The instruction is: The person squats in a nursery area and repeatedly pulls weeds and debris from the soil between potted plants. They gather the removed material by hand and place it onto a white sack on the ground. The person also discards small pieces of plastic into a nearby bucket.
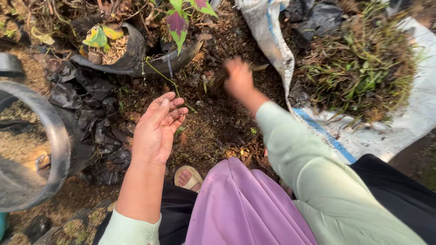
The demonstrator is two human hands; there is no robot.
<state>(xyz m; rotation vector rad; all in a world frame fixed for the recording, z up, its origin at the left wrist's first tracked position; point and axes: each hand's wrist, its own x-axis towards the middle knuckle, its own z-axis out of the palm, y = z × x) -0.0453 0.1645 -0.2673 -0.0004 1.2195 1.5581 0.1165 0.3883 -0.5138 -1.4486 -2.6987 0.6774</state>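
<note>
Left hand (pixel 156 131): I see it open, palm up, fingers soiled, holding nothing, above the near soil heap (pixel 213 122).
Right hand (pixel 238 79): farther off, blurred, closed on a dark clump of soil and roots (pixel 218 81).
Black grow bags (pixel 122 56), far left: already filled, planted.
White sack (pixel 386 131), right: weeds piled on it.
Progress, by my judgement: midway; much soil left.
</note>
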